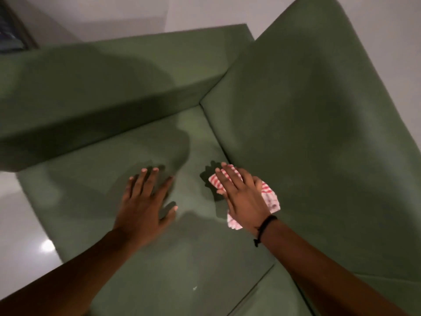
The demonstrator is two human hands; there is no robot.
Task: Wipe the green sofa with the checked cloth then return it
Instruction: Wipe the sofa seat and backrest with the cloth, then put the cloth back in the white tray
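Right hand point(245, 197): pressed flat, fingers spread, on top of the checked cloth point(270, 198), pinning it to the seat cushion of the green sofa point(319, 115) rather than clenching it; cloth bunched beneath the palm, edges showing beyond fingertips and wrist, just beside the backrest crease. Left hand point(145, 201): released, palm down on bare cushion, apart from the cloth. Black band point(265, 229) around right wrist.
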